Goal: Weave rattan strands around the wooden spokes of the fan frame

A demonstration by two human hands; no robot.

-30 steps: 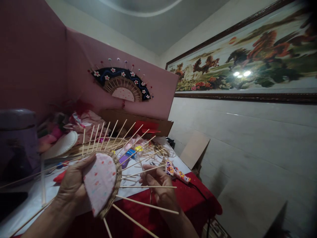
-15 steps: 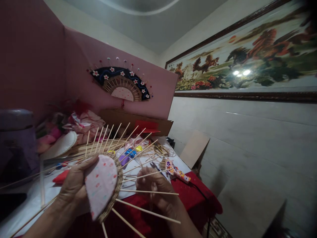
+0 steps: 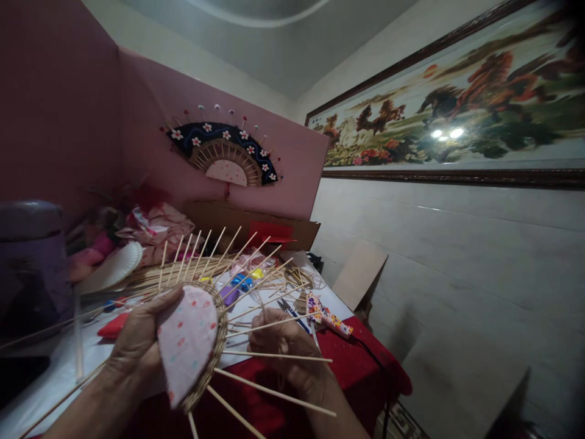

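My left hand point(image 3: 137, 344) grips a half-made fan point(image 3: 189, 341): a pink dotted fabric half-disc edged with woven rattan, with several thin wooden sticks radiating from it. My right hand point(image 3: 287, 353) sits behind the sticks on the fan's right side, fingers curled and pinching a thin rattan strand point(image 3: 280, 377) between the sticks. The strand is hard to make out. A finished fan point(image 3: 226, 155) with a dark flowered band hangs on the pink board behind.
On the table with a red cloth point(image 3: 356, 366) lie a flower-patterned glue gun point(image 3: 326, 317) with black cord, small scissors point(image 3: 290, 311), loose rattan point(image 3: 150, 274), a white paper plate point(image 3: 114, 265), fabric scraps and a cardboard box point(image 3: 256, 228). A purple container point(image 3: 31, 262) stands left.
My right hand dropped slightly and shifted left, closer to the fan's woven edge. The fan tilted a little; my left hand kept its hold.
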